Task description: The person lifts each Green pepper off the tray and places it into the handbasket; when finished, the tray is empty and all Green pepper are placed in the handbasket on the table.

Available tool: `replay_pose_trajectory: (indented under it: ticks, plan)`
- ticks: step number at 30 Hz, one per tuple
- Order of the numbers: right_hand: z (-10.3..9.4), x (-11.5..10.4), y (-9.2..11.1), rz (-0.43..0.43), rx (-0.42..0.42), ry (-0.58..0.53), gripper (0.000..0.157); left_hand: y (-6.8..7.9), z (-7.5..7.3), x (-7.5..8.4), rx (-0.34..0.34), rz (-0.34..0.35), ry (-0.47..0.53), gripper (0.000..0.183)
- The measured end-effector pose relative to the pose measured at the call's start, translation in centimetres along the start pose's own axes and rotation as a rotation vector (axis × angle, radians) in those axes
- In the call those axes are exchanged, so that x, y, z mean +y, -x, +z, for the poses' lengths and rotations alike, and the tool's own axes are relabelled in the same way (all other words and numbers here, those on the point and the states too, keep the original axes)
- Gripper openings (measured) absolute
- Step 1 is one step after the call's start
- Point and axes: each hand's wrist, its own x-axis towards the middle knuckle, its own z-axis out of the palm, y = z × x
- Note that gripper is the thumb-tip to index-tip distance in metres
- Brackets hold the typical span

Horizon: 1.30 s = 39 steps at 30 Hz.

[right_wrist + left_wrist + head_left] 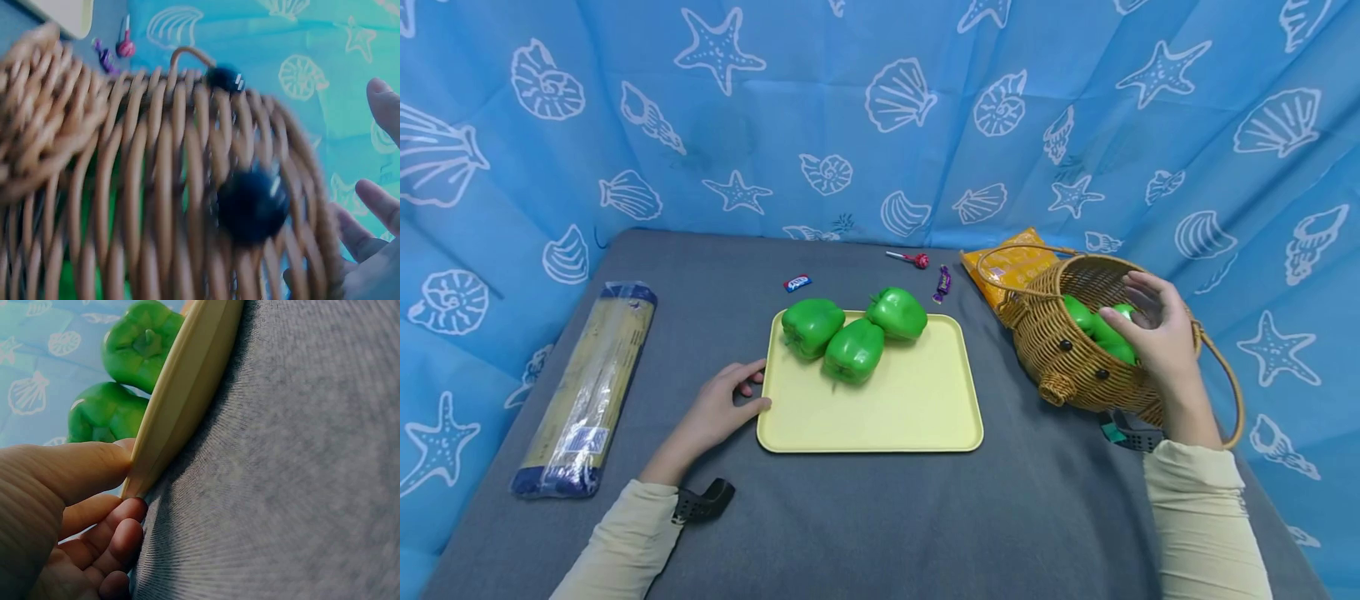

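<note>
On the grey table, a pale yellow tray [880, 417] carries three green bell peppers [854, 352] near its far left part. My left hand [724, 406] holds the tray's left edge, its thumb and fingers against the rim [164, 406]. At the right, a wicker basket [1037, 354] shaped like a pig has more green peppers [1078, 315] inside. My right hand [1165, 342] is over the basket's opening, fingers parted from the thumb, with nothing seen in its grasp. In the right wrist view, the basket's wicker side [162, 187] fills much of the picture, and the fingers [378, 203] show beyond its rim.
Behind the tray lie a small blue-and-red candy [797, 283], a red lollipop [919, 261] and a purple wrapped candy [942, 284]. An orange bag [1011, 265] rests behind the basket. Noodles in a clear packet [587, 392] lie at the left. A blue curtain [820, 100] encloses the table.
</note>
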Motion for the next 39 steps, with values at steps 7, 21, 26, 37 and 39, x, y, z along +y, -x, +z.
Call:
replay_pose_trajectory:
  ticks: [7, 21, 26, 37, 39]
  plan:
    - [2.5, -2.7, 0.2, -0.184, -0.056, -0.310, 0.061, 0.0, -0.1, 0.0, -0.001, 0.003, -0.002, 0.057]
    - [13.6, -6.5, -0.1, -0.325, -0.377, -0.256, 0.064, 0.1, 0.0, 0.0, -0.004, -0.007, 0.001, 0.058]
    - [17.0, -5.4, -1.0, -0.304, -0.496, -0.185, 0.060, 0.1, 0.0, 0.1, -0.003, -0.010, -0.001, 0.058]
    - [20.8, -2.9, -2.5, -0.145, -0.623, -0.108, 0.077, 0.1, -0.1, 0.1, 0.006, 0.000, -0.001, 0.058]
    - [21.5, -1.8, -2.7, -0.139, -0.619, -0.090, 0.083, 0.1, -0.2, 0.1, 0.004, -0.001, 0.001, 0.058]
